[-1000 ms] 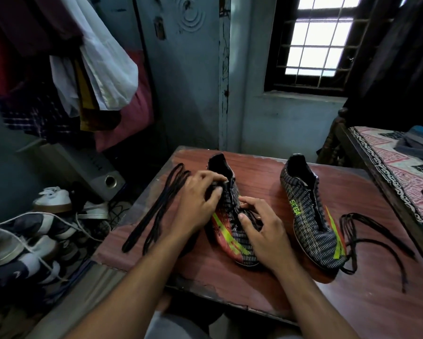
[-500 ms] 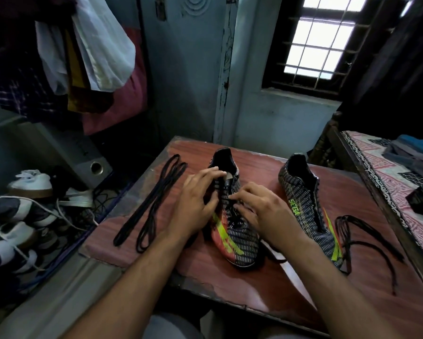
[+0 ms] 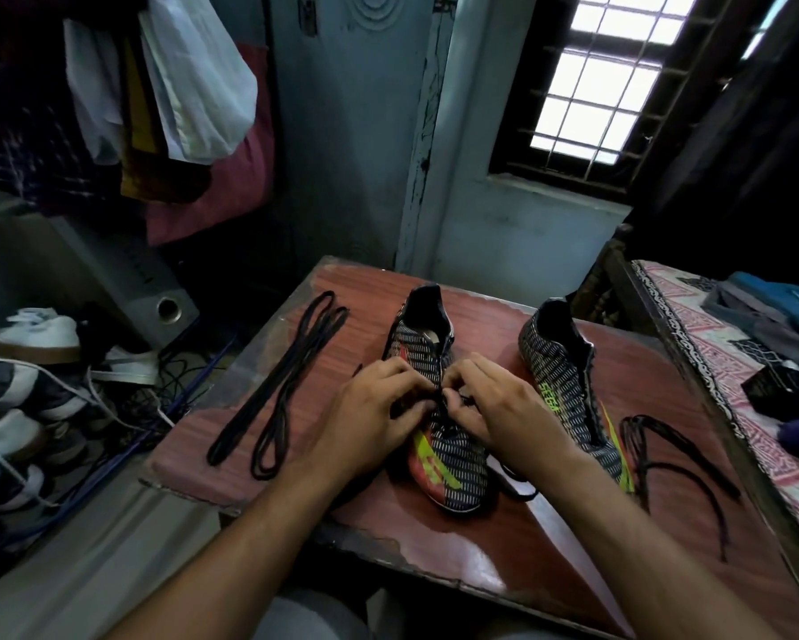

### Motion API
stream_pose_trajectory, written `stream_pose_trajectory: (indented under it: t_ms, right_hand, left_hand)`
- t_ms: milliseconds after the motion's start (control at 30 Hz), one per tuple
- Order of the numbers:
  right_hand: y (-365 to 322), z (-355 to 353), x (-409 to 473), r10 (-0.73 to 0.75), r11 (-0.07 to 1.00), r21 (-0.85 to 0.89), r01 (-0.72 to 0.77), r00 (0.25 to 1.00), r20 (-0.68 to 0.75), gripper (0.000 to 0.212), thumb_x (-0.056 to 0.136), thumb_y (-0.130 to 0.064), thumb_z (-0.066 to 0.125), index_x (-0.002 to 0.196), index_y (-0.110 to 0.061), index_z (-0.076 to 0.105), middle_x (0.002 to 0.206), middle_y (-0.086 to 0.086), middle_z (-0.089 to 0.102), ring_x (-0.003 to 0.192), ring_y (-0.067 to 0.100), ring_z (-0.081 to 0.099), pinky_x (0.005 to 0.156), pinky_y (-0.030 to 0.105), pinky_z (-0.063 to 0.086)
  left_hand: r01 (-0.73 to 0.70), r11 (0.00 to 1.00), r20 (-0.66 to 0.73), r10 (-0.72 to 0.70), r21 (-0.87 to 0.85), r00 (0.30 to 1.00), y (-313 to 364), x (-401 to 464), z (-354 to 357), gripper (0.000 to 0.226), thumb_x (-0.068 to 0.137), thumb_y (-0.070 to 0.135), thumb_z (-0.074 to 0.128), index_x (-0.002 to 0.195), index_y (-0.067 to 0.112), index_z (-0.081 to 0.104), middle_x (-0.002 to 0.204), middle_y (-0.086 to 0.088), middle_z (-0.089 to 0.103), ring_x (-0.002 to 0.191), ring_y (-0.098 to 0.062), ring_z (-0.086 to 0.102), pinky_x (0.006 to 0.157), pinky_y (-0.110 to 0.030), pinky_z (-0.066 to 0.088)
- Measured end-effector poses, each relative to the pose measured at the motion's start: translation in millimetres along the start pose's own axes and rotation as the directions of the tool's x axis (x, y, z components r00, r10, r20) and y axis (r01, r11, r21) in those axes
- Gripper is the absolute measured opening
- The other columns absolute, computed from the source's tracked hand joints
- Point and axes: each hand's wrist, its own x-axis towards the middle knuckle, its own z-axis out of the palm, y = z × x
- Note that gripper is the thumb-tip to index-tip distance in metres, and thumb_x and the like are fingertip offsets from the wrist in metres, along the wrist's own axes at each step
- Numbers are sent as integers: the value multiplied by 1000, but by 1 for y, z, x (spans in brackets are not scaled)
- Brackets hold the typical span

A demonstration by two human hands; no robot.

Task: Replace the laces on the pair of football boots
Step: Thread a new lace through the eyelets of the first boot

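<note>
One black striped boot (image 3: 439, 362) sits under both hands. The other boot (image 3: 568, 376) stands right of them. Folded black laces (image 3: 286, 385) lie left; loose laces (image 3: 665, 450) lie right.

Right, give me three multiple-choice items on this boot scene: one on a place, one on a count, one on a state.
1. Where does the folded spare lace lie?
A. left of the boot being worked on
B. inside the right-hand boot
C. on the bed

2. How many football boots stand on the table?
A. one
B. two
C. three

3. What are the left hand and right hand doing?
A. resting flat on the table
B. lifting the boot clear
C. working at the lacing of the near boot

Answers: 1 A, the lace lies on the table left of that boot. 2 B, the near boot and the far boot. 3 C, both sets of fingers curl together over its lace area.
</note>
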Motion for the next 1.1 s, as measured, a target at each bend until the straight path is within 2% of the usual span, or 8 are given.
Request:
stream_pose_trajectory:
  t_ms: [167,300,433,500,600,800,1000,1100]
  right_hand:
    - [2,0,6,-64,998,-25,64,998,4,6,97,-21,63,99,-16,62,93,-5,57,80,11,56,69,20,47]
    - [8,0,9,-113,993,-16,114,993,33,14,98,-22,63,111,-17,66,101,-6,57,86,12,58,70,30,56]
    - [7,-5,6,-128,992,21,127,991,25,16,96,-23,69,111,-18,70,102,-9,52,83,-1,48,66,20,51]
    - [5,-5,3,-123,992,13,123,992,20,12,95,-23,71,107,-18,71,102,-8,55,81,3,52,63,22,52]
    - [3,-3,2,-109,994,-10,109,994,4,7,97,-21,67,101,-16,66,99,-6,56,83,12,57,64,29,53]
    - [2,1,0,-107,993,-51,105,993,-41,9,99,-19,58,98,-12,61,93,0,58,79,18,59,65,32,54]
    - [10,6,-4,-132,988,-88,130,991,-14,25,103,-16,53,124,-8,64,106,3,60,90,18,64,74,34,60]
    - [15,6,-9,-96,995,-24,95,995,-28,21,103,-16,54,120,-10,65,110,1,59,91,15,65,71,34,60]
  left_hand:
    - [76,994,67,-72,-72,995,2,6,-2,17,90,39,66,94,22,69,96,13,62,93,-8,60,85,-34,51]
    - [120,986,137,-104,-112,985,1,8,-5,23,91,44,55,93,22,63,96,9,59,94,-11,56,88,-34,46]
    - [144,974,168,-115,-175,979,-1,8,-8,17,93,37,58,95,21,62,97,9,58,97,-9,56,91,-33,45]
    - [140,973,175,-107,-183,979,-3,8,-8,12,93,34,60,96,22,63,97,9,58,99,-10,57,92,-35,46]
    - [138,971,163,-106,-196,981,-3,8,-6,13,92,33,63,99,22,66,99,10,60,98,-11,58,91,-38,48]
    - [132,970,107,-111,-206,988,0,7,-6,15,86,33,74,97,24,71,97,11,62,93,-10,62,83,-30,51]
    - [113,975,107,-94,-192,990,1,7,-6,14,87,32,75,96,23,70,94,12,60,89,-9,59,81,-24,47]
    - [80,982,101,-63,-171,993,2,7,-8,18,89,25,77,103,22,66,98,15,59,94,-9,58,83,-22,46]
